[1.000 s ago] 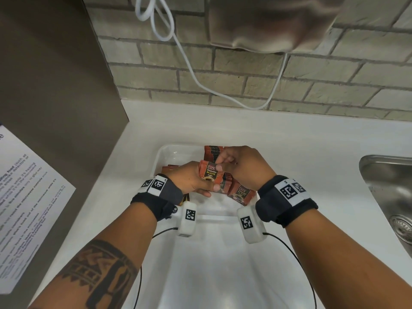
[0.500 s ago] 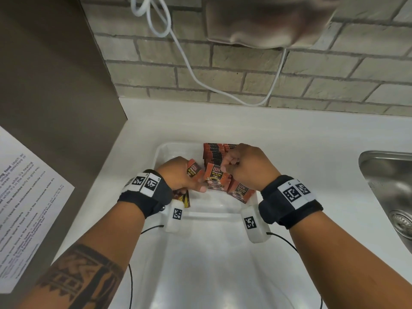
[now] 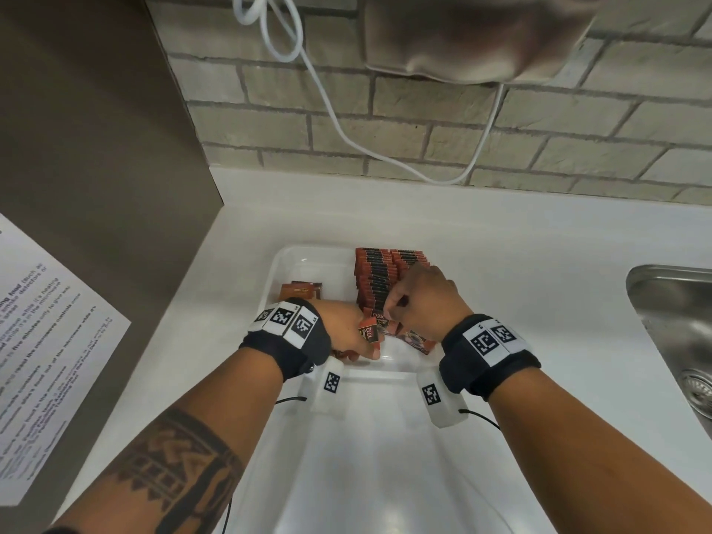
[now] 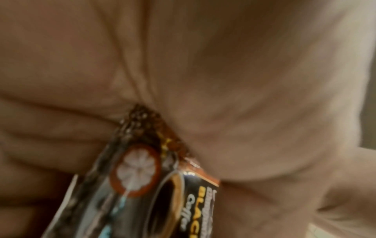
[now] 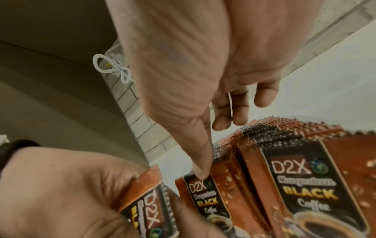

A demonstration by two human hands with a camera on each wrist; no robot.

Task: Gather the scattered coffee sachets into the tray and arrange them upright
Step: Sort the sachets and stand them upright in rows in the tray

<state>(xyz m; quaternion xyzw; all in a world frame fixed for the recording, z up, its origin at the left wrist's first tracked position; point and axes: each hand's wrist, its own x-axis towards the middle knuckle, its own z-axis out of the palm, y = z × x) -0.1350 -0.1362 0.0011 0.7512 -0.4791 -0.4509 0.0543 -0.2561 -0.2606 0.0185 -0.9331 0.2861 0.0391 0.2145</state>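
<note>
A clear white tray [image 3: 286,260] lies on the counter. Orange-and-black coffee sachets stand upright in two packed rows [image 3: 379,277] at its far right. My right hand [image 3: 393,308] hovers at the near end of those rows; its thumb [image 5: 200,174] pinches the top edge of one upright sachet [image 5: 205,196], with the other fingers curled. My left hand [image 3: 364,339] sits just left of it and grips a few sachets [image 3: 368,332], also seen squeezed between fingers and palm as held sachets [image 4: 142,177]. Loose sachets [image 3: 301,291] lie flat in the tray's far left corner.
A brown cabinet panel [image 3: 96,129] with a printed notice [image 3: 50,360] walls off the left. A steel sink [image 3: 678,325] is sunk into the counter at right. A white cable [image 3: 335,121] hangs along the brick wall behind.
The hands, joined over one bundle before, have parted. My left hand drew back left with its sachets; my right hand carried one sachet to the near end of the upright rows.
</note>
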